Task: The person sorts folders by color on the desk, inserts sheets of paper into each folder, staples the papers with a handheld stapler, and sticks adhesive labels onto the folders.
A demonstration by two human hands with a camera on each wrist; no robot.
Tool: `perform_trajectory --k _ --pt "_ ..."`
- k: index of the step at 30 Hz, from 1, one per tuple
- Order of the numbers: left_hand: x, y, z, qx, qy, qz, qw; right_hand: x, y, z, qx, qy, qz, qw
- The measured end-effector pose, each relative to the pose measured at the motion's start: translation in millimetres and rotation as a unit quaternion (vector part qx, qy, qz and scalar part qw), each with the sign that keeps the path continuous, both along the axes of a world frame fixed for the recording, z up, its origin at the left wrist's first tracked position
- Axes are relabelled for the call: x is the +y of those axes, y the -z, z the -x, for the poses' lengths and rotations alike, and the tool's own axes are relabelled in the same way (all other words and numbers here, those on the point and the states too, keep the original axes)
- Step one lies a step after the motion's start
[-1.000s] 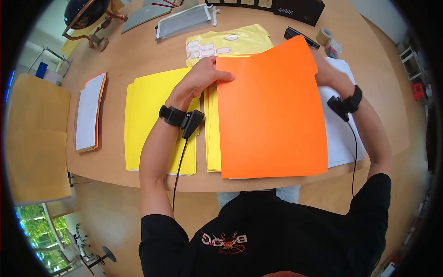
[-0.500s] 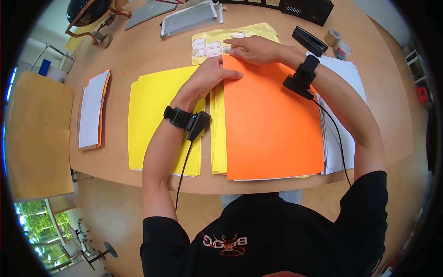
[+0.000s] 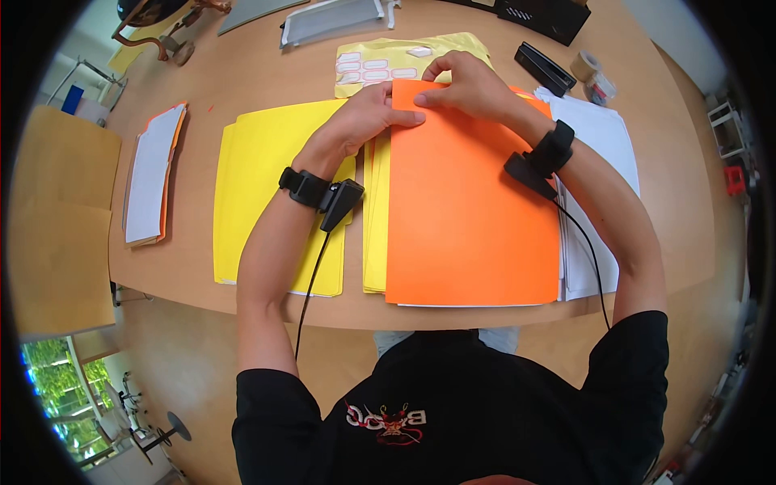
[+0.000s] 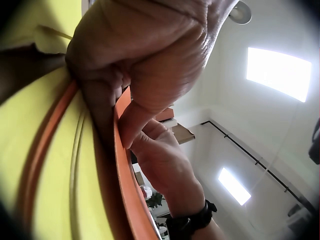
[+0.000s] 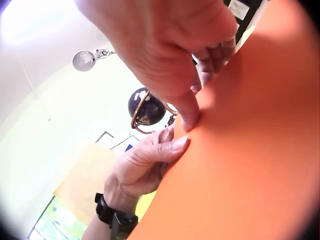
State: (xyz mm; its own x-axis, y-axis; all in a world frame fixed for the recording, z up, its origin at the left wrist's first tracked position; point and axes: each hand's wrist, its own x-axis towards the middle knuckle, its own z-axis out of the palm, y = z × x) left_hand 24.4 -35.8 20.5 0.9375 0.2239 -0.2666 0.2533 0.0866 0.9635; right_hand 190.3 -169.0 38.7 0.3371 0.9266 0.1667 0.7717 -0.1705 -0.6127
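An orange folder lies over a stack of yellow folders in front of the person. Its upper left edge is pinched by the left hand, thumb on the front face and fingers behind. Close beside it, the right hand pinches the top edge, thumb on the front and fingers curled over the far side. In the left wrist view the orange folder stands slightly apart from the yellow sheets under it. Both thumbs sit near each other on the orange folder in the right wrist view.
More yellow folders lie under the left forearm. White papers are at the right, and a white and orange pile at the far left. Behind are a yellow envelope with labels, a black stapler-like object and a tape roll.
The right hand has come from behind the folder's right side over to its top edge, and its fingers have closed there. The folder's raised right corner has gone down. The left hand keeps its grip.
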Motion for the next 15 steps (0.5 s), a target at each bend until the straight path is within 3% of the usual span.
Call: perform_trajectory --k 4,6,9,11,12,14,15 --pt "1.1 2.9 -1.9 0.012 0.0 -0.013 1.0 -14.4 5.8 -14.9 0.013 -0.007 -0.011 1.0" --pt "2.3 4.5 -2.0 0.0 0.007 -0.014 1.0 -33.4 4.5 -18.4 -0.106 -0.007 -0.07 0.992" --pt "3.5 3.4 -0.9 0.001 0.017 -0.034 0.999 -76.2 7.7 -31.0 -0.143 0.054 -0.125 0.98" --pt "6.5 4.9 -0.4 0.009 0.017 -0.026 0.999 -107.4 18.5 -52.1 -0.034 0.115 -0.133 0.984" --pt "8.0 4.0 -0.8 0.017 0.023 -0.019 0.999 -120.1 17.6 -56.6 -0.036 0.109 -0.134 0.984" --pt "5.4 1.5 -1.4 0.023 0.0 -0.021 1.0 -144.6 16.5 -59.2 0.108 0.201 -0.114 0.967" --pt "3.4 0.1 -4.5 0.032 -0.016 -0.023 0.999 -150.3 19.0 -61.9 0.106 0.205 -0.118 0.966"
